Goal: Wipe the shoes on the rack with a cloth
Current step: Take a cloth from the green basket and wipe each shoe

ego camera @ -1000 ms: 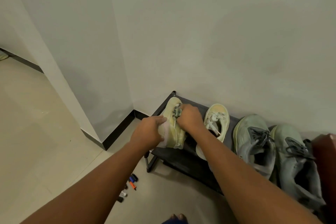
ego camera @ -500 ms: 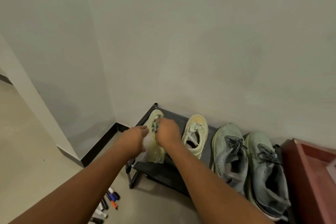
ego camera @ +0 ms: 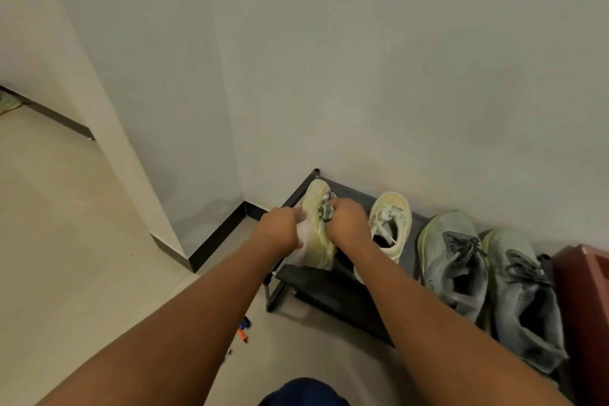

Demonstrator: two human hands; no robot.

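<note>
A low black shoe rack stands against the wall. At its left end lies a pale yellow sneaker. My left hand grips this sneaker's left side and sole. My right hand holds a bunched grey-green cloth pressed on the sneaker's top. The matching yellow sneaker sits just right of my right hand. Two grey sneakers with dark laces fill the rack's right part.
A dark red box stands at the rack's right end. Several marker pens lie on the tiled floor left of the rack's leg. A wall corner with black skirting juts out to the left. My knee shows at the bottom.
My hands stay on the left yellow sneaker, the cloth shifting slightly over its top. The view has swung left and back, so the rack sits differently in frame.
</note>
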